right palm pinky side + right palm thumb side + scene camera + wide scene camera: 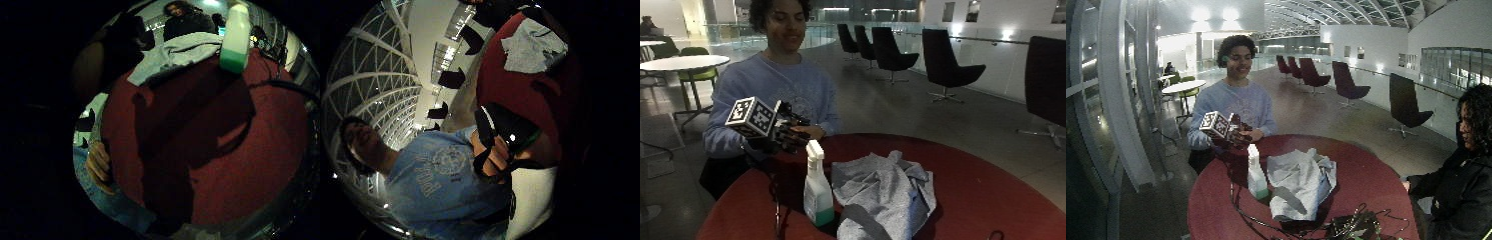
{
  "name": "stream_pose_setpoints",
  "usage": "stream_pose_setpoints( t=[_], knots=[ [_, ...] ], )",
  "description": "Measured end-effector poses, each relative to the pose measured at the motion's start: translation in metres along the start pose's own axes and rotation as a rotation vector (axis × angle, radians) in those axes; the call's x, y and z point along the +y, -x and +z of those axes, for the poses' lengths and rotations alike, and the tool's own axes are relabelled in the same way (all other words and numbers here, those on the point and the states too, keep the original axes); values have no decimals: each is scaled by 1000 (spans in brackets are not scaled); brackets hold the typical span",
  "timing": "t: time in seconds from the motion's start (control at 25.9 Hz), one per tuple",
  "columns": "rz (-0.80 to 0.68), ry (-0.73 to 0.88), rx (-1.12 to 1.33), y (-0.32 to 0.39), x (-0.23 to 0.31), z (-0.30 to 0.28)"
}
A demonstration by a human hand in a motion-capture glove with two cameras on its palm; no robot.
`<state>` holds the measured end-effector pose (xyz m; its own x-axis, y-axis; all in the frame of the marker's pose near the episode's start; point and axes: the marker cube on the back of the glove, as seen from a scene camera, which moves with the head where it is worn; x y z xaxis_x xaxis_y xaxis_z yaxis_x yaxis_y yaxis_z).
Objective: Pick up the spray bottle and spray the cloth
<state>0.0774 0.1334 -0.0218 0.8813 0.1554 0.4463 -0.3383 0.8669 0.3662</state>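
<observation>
A white spray bottle with green liquid in its base stands upright on the round red table, near the person's side. A crumpled grey cloth lies right beside it, toward the table's middle. My gloved right hand hovers above the table edge, a little behind and above the bottle's nozzle, with fingers loosely curled and holding nothing. The little finger side palm view looks across the table at the bottle and the cloth. The bare left hand sits just behind the glove.
A thin cable runs across the table in front of the bottle. A tangle of cables and gear lies at the table's near edge. Black chairs stand on the floor well behind the table.
</observation>
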Motion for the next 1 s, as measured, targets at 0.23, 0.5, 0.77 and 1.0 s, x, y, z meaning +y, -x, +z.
stream_pose_setpoints(
  t=[0.23,0.5,0.77,1.0],
  knots=[
    [56,-175,-276,-13,-10,-9],
    [165,-274,-427,-30,-9,-16],
    [253,-314,-387,-56,-27,-17],
    [336,-344,-326,-96,-66,-23]
  ],
)
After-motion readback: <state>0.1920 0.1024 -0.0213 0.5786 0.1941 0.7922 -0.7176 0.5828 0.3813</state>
